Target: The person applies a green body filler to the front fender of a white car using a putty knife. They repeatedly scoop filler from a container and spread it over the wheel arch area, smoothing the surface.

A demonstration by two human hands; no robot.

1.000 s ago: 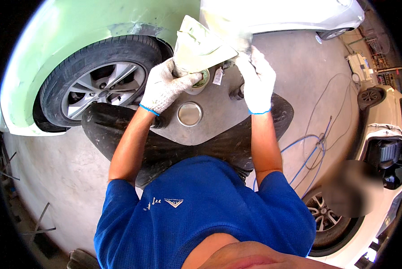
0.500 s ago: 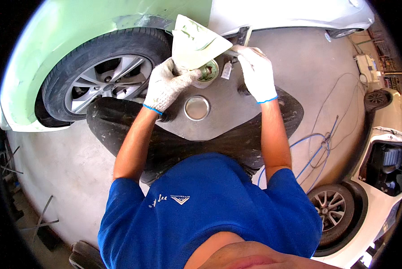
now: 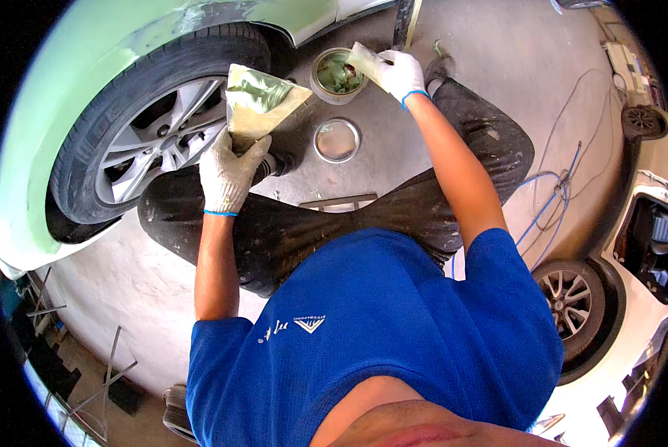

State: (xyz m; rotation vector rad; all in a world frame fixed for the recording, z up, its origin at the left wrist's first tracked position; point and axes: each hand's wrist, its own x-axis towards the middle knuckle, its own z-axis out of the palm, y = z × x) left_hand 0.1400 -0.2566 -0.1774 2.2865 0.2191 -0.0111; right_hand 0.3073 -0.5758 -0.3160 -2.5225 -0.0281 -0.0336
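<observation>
My left hand [image 3: 228,173], in a white knit glove, grips a pale, roughly triangular putty board [image 3: 274,121] by its lower corner. Green putty [image 3: 261,91] is smeared over the board's upper part. My right hand [image 3: 402,73], gloved as well, pinches a pale flat spreader [image 3: 365,59]. The spreader's tip is over the right rim of a round can [image 3: 336,96] with green putty inside. Whether the tip touches the putty, I cannot tell. A round metal lid [image 3: 337,140] lies on the floor just below the can.
On the left stands a car with a green-coated fender [image 3: 30,149] and its wheel [image 3: 162,138] close to my left hand. Blue hose [image 3: 561,179] coils on the floor at right, beside another light-coloured car [image 3: 654,179]. My bent legs [image 3: 490,134] frame the work area.
My left hand has moved left and down with the board, away from the can. The right hand has shifted left, bringing the spreader to the can. The whole view has shifted slightly.
</observation>
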